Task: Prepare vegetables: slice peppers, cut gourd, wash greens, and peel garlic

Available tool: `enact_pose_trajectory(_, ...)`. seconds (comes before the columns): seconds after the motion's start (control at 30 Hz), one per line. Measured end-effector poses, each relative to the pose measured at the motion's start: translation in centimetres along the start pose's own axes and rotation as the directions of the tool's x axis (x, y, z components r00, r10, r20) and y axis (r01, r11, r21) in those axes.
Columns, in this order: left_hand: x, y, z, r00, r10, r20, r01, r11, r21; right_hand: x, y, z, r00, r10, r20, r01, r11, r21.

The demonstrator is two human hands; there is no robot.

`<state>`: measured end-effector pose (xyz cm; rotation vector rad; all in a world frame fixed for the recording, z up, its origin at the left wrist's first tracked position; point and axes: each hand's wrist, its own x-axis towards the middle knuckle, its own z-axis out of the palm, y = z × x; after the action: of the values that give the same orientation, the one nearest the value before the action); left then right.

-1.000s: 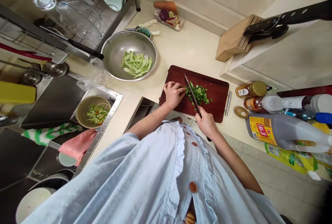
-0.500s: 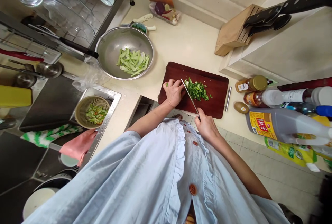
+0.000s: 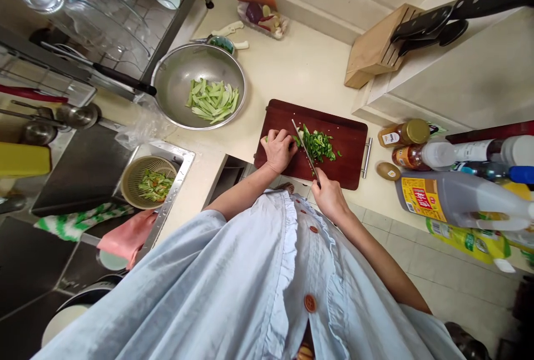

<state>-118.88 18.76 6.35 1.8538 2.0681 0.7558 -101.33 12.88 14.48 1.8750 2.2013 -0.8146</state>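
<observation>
Most of the green pepper lay chopped on the cutting board, right of the knife. The left hand, fingers curled on the uncut end, sat just beside the blade. The right hand was closed round the handle. A slip, I judged, could nick knuckles.

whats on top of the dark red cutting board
Chopped green pieces, the knife blade and the left hand pressing a green piece; most of that piece is covered by the hand.
</observation>
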Motion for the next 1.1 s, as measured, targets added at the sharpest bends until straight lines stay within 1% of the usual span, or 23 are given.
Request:
enact_pose_trajectory(0.07,0.1,0.1,0.0,1.000,-0.015,0.025,0.015,1.000,-0.005,-1.2,0.0,-0.1,0.999,-0.010,0.033,0.011,0.999,-0.036)
enact_pose_trajectory(0.13,0.2,0.1,0.0,0.999,-0.030,0.043,0.030,0.999,-0.014,-1.5,-0.2,0.2,0.998,-0.004,0.064,0.008,0.998,-0.063)
enact_pose_trajectory(0.2,0.2,0.1,0.1,0.998,-0.035,0.043,0.036,0.999,-0.016,-0.6,-0.6,0.6,0.997,0.005,0.072,0.000,0.997,-0.075)
enact_pose_trajectory(0.3,0.2,0.1,0.2,0.999,-0.027,0.027,0.027,1.000,0.005,1.8,-1.1,1.3,0.999,0.009,0.043,-0.007,0.998,-0.059)
enact_pose_trajectory(0.4,0.1,0.1,0.2,1.000,-0.026,0.011,0.026,0.999,0.031,3.1,-1.1,1.0,1.000,0.002,0.013,-0.002,1.000,-0.006)
enact_pose_trajectory(0.47,0.1,0.2,0.1,1.000,-0.024,0.001,0.024,0.999,0.030,2.5,-0.8,0.4,1.000,0.006,0.002,-0.006,1.000,0.007)
enact_pose_trajectory(0.53,0.1,0.3,0.0,1.000,-0.018,-0.006,0.018,1.000,0.024,1.1,-0.5,-0.2,1.000,0.007,0.016,-0.007,1.000,-0.010)
enact_pose_trajectory(0.63,0.1,0.3,-0.1,1.000,-0.013,0.002,0.013,0.999,0.030,-0.8,-0.5,-0.6,0.996,0.008,0.084,-0.005,1.000,-0.029)
enact_pose_trajectory(0.67,0.1,0.3,-0.1,1.000,-0.012,0.007,0.012,0.999,0.037,-0.9,-0.6,-0.6,0.995,0.010,0.101,-0.007,1.000,-0.025)
enact_pose_trajectory(0.73,0.1,0.3,0.0,1.000,-0.010,0.016,0.009,0.998,0.054,-0.3,-0.9,-0.1,0.994,0.020,0.108,-0.018,1.000,-0.018)
enact_pose_trajectory(0.83,0.1,0.2,0.0,1.000,-0.005,0.022,0.003,0.996,0.091,1.9,-1.2,0.7,0.998,0.028,0.061,-0.027,1.000,-0.013)
enact_pose_trajectory(0.9,-0.1,0.2,-0.1,1.000,-0.002,0.028,-0.001,0.993,0.116,2.7,-1.3,0.7,0.999,0.023,0.029,-0.023,1.000,0.003)
enact_pose_trajectory(0.93,-0.1,0.2,-0.1,1.000,-0.003,0.031,-0.001,0.992,0.126,2.7,-1.2,0.6,1.000,0.020,0.019,-0.021,1.000,0.010)
enact_pose_trajectory(1.0,-0.1,0.3,-0.3,0.999,-0.012,0.039,0.006,0.990,0.140,1.8,-1.0,0.1,1.000,0.015,0.021,-0.015,1.000,0.006)
enact_pose_trajectory(1.1,0.0,0.4,-0.4,0.998,-0.037,0.055,0.029,0.988,0.149,-0.2,-0.9,-0.4,0.998,0.009,0.063,-0.007,0.999,-0.032)
